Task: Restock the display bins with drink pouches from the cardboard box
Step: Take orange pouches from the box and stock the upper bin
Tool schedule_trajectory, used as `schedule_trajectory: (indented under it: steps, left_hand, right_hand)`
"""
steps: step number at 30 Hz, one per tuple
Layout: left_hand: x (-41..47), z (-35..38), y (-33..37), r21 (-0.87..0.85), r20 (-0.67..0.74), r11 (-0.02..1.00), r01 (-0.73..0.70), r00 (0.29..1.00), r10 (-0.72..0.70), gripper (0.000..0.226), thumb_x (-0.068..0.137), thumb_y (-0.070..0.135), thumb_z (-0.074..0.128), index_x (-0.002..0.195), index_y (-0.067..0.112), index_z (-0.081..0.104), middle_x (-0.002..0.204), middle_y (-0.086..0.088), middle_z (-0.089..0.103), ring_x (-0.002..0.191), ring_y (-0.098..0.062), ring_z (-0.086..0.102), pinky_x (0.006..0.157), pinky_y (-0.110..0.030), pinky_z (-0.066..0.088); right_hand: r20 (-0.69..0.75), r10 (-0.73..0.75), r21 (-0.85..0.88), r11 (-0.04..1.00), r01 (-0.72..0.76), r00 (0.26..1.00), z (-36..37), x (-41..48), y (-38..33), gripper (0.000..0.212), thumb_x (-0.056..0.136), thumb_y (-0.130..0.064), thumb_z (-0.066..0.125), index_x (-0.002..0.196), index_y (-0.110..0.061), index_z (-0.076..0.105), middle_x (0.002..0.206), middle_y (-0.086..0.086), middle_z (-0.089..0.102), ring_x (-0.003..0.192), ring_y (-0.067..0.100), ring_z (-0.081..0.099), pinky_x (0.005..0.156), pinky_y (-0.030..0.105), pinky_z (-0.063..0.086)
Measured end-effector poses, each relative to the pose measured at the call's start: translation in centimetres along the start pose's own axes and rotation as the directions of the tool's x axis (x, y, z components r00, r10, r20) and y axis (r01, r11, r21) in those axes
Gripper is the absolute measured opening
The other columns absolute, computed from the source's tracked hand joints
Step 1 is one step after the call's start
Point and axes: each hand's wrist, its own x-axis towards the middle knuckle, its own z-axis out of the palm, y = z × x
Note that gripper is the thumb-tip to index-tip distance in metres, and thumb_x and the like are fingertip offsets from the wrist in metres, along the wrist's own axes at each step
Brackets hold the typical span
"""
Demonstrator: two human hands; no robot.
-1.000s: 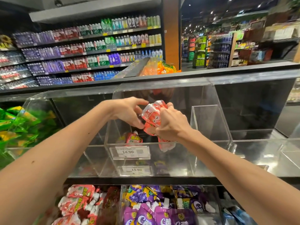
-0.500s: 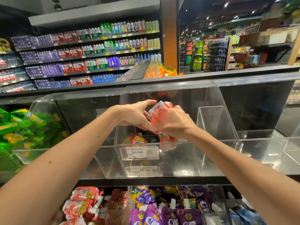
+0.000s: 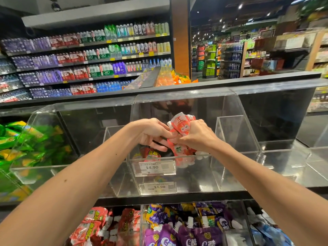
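The store's back shelves [image 3: 88, 61], stacked with bottled drinks, fill the far wall, too distant to matter here; nearer, a row of clear acrylic display bins runs across the view, and the middle bin [image 3: 236, 139] is the one being filled, nearly bare except for a red pouch [image 3: 150, 154] lying at its front left behind the price tag [image 3: 154, 167] reading 14.90; the bin to the left [image 3: 33, 144] is heaped with green packets, and a lower tier [image 3: 142, 226] holds red and purple pouches, so the top middle bin looks like the gap that needs stock; the cardboard box is not in view; both forearms reach in over the bin's front lip, probably so the load drops inside rather than spilling forward; the right hand [image 3: 197, 137] is clenched around a bunch of red-and-white drink pouches [image 3: 181, 128], their tops sticking up above the knuckles and more hanging below toward the bin floor; the left hand [image 3: 152, 135] meets the bunch from the side, fingers partly curled and pinching at the pouches' lower edge, seemingly to steady or peel some off; judged so, the pouches are just short of release into the bin
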Motion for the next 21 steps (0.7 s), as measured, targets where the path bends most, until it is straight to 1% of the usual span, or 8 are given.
schedule_trajectory:
  steps: [3,6,10,12,15,17,19,21]
  left_hand:
    - [0.6,0.3,0.7,0.054,-0.003,0.996,0.075,0.997,-0.075,0.027,0.091,0.010,0.068,0.117,0.003,0.067,0.106,-0.012,0.075,0.097,-0.022,0.073,0.082,-0.038,0.060]
    - [1.7,0.4,1.3,0.148,-0.033,0.984,0.102,0.995,-0.099,0.025,0.093,0.010,0.066,0.118,0.003,0.066,0.102,-0.011,0.073,0.091,-0.020,0.071,0.084,-0.036,0.059]
    - [4.4,0.2,0.8,0.425,-0.178,0.876,0.229,0.970,-0.167,0.030,0.094,0.011,0.066,0.119,-0.004,0.061,0.113,-0.018,0.070,0.097,-0.026,0.071,0.092,-0.040,0.057]
    - [5.4,0.1,0.4,0.467,-0.218,0.835,0.291,0.953,-0.211,0.031,0.094,0.013,0.066,0.119,-0.006,0.061,0.112,-0.019,0.070,0.100,-0.027,0.072,0.092,-0.039,0.057]
    - [6.0,0.3,0.8,0.517,-0.208,0.797,0.311,0.949,-0.236,0.020,0.095,0.010,0.064,0.108,-0.005,0.064,0.101,-0.018,0.071,0.082,-0.022,0.073,0.082,-0.033,0.060]
    - [6.3,0.5,0.7,0.574,-0.198,0.755,0.316,0.949,-0.246,0.017,0.096,0.007,0.061,0.107,-0.005,0.064,0.099,-0.017,0.069,0.083,-0.022,0.072,0.085,-0.033,0.059]
    - [6.5,0.9,0.3,0.629,-0.199,0.696,0.346,0.937,-0.287,0.025,0.096,0.008,0.060,0.117,-0.004,0.063,0.109,-0.017,0.068,0.092,-0.024,0.069,0.094,-0.034,0.055]
    - [6.8,1.6,-0.3,0.690,-0.230,0.637,0.344,0.939,-0.257,0.025,0.098,0.012,0.059,0.119,-0.001,0.063,0.116,-0.015,0.069,0.092,-0.024,0.069,0.095,-0.035,0.055]
  right_hand:
    - [0.010,0.055,-0.006,0.998,-0.054,0.998,0.0,0.0,0.0,0.072,0.065,-0.066,0.079,0.116,-0.019,0.058,0.115,0.006,0.049,0.092,0.019,0.062,0.074,0.031,0.056]
    - [0.014,0.093,-0.040,0.995,-0.093,0.996,0.1,0.3,0.4,0.074,0.060,-0.065,0.081,0.113,-0.020,0.057,0.112,0.007,0.056,0.090,0.023,0.063,0.068,0.032,0.052]
    - [0.090,0.094,-0.106,0.991,-0.084,0.992,0.4,0.5,0.7,0.069,0.062,-0.056,0.081,0.118,-0.024,0.057,0.110,0.007,0.063,0.089,0.024,0.063,0.066,0.029,0.045]
    - [0.148,0.066,-0.149,0.988,-0.044,0.987,0.4,0.4,0.6,0.068,0.066,-0.053,0.080,0.124,-0.026,0.056,0.108,0.005,0.063,0.088,0.022,0.062,0.067,0.028,0.045]
    - [0.239,0.022,-0.146,0.989,0.013,0.971,0.5,0.2,0.6,0.061,0.071,-0.048,0.081,0.123,-0.027,0.058,0.101,0.000,0.064,0.081,0.016,0.062,0.060,0.025,0.045]
    - [0.274,0.006,-0.139,0.990,0.033,0.962,0.6,0.2,0.7,0.058,0.071,-0.046,0.082,0.121,-0.027,0.059,0.099,-0.002,0.064,0.080,0.014,0.063,0.060,0.025,0.049]
    - [0.278,-0.004,-0.139,0.989,0.044,0.960,0.6,0.2,0.8,0.057,0.070,-0.045,0.082,0.120,-0.030,0.059,0.103,-0.001,0.063,0.083,0.016,0.066,0.068,0.031,0.058]
    - [0.283,-0.014,-0.148,0.987,0.058,0.959,0.8,0.3,0.9,0.055,0.072,-0.045,0.081,0.119,-0.030,0.058,0.102,-0.002,0.063,0.080,0.015,0.065,0.067,0.031,0.059]
